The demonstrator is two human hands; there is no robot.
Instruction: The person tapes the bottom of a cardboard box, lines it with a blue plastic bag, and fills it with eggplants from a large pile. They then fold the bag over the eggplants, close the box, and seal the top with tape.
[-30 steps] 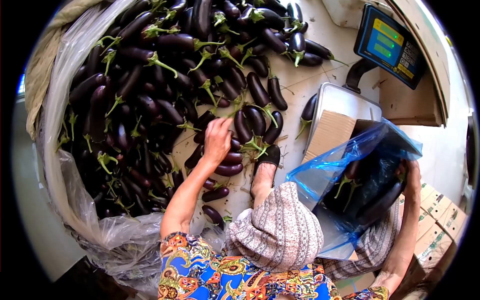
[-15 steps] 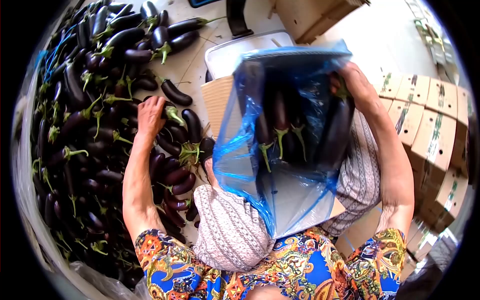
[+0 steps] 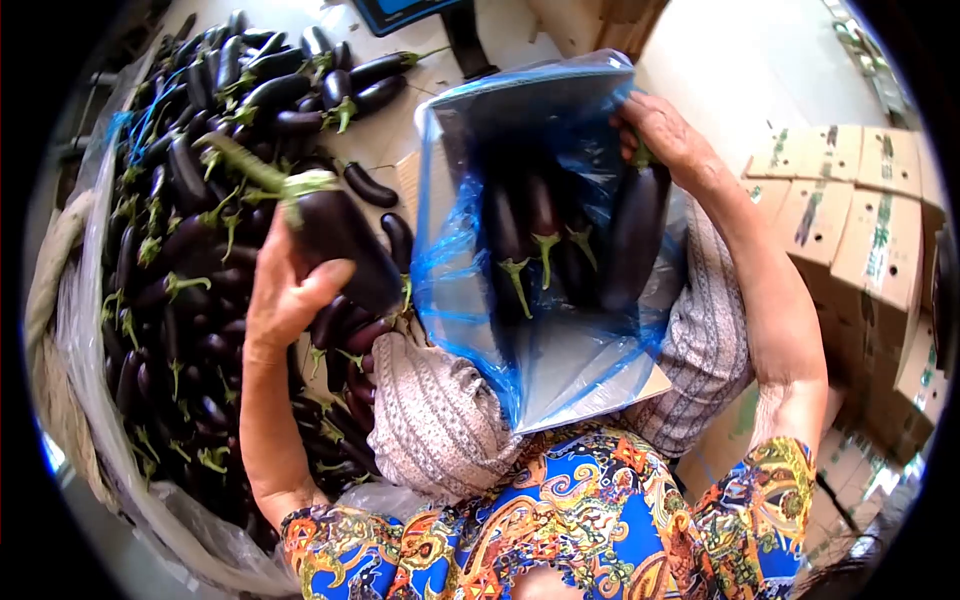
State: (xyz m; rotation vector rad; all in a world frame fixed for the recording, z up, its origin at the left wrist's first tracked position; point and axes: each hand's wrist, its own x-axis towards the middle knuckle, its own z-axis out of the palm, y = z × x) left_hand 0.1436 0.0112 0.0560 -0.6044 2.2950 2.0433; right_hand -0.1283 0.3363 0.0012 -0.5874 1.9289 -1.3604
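My left hand (image 3: 290, 290) is closed around a large dark eggplant (image 3: 345, 235), raised above the pile with its green stem pointing up and left. Fingers of my right hand (image 3: 665, 135) grip the stem end of another eggplant (image 3: 637, 235), which hangs at the right side of the box. The box (image 3: 595, 405) sits tilted between my knees, lined with a thin blue plastic bag (image 3: 455, 270). Several eggplants (image 3: 541, 215) lie inside it, stems towards me. Shadow hides the box's far inner end.
A big heap of eggplants (image 3: 190, 240) covers the floor on the left, bordered by clear plastic sheeting (image 3: 90, 350). Stacked cardboard boxes (image 3: 875, 245) stand at the right. A blue-framed device on a dark post (image 3: 465, 40) is at the top, beside more cardboard (image 3: 600, 30).
My left hand has come up from the pile with an eggplant in it. My right hand still holds its eggplant, slightly further left in view.
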